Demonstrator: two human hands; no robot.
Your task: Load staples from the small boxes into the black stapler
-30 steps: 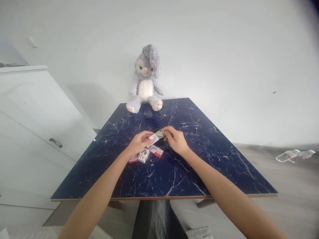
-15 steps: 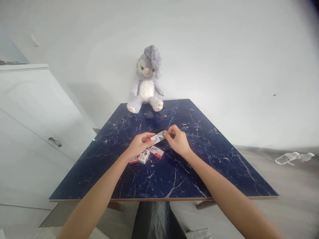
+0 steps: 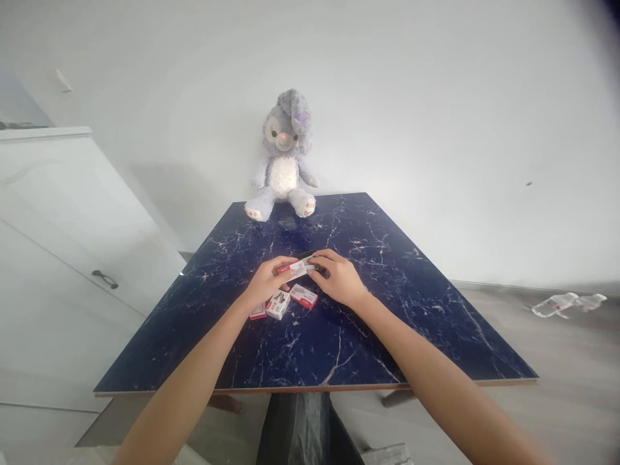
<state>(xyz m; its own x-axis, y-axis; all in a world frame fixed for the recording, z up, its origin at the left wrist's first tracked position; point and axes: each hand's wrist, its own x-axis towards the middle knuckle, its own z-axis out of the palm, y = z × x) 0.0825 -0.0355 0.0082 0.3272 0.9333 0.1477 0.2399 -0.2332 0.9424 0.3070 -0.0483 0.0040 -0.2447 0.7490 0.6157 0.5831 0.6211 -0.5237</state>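
Note:
Between my two hands is a small red-and-white cardboard box (image 3: 291, 269), raised over the dark blue marbled table (image 3: 329, 349). My left hand (image 3: 266, 281) grips its left part, thumb in front and fingers along the top. At the other end, my right hand (image 3: 336, 278) is closed, fingertips on the box's right end; a pale strip shows there, too small to tell apart. Just below lie a red-and-white box (image 3: 304, 296), a white box (image 3: 278, 305) with a dark picture, and a red box (image 3: 258, 312) partly behind my left wrist. A black object behind the hands is mostly hidden.
A grey plush rabbit (image 3: 283, 161) sits at the table's far edge against the wall. To the left stands a white cabinet (image 3: 62, 219) with a dark handle. Clear plastic bottles (image 3: 557, 305) lie on the floor at right.
My right hand has come slightly left and lower, closing in on the box's right end, where the pale strip now shows less. My left hand keeps its hold. The view has shifted a little.

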